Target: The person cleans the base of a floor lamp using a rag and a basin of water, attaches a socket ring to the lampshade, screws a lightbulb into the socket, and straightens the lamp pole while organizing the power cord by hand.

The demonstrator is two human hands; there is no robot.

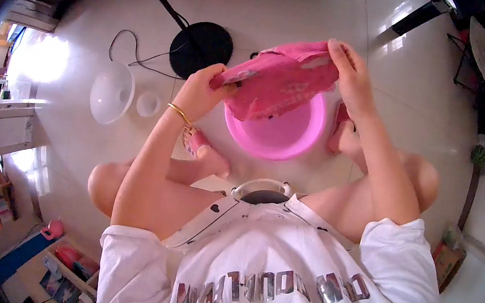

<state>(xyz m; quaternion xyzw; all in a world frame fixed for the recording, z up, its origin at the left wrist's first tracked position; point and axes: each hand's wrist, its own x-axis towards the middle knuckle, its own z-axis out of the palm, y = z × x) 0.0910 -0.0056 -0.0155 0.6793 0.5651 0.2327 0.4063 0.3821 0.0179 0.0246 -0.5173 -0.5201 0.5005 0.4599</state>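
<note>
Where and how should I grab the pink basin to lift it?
Probably take the pink basin by its rim, one hand on the left and one on the right, coming from your own side. It's round, with the rim showing at both sides; in this view the pink cloth hides the far part. Your left hand and right hand hold that cloth.

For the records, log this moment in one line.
left hand: grips cloth by one end; right hand: grips opposite end; cloth: partly over pink basin
</note>
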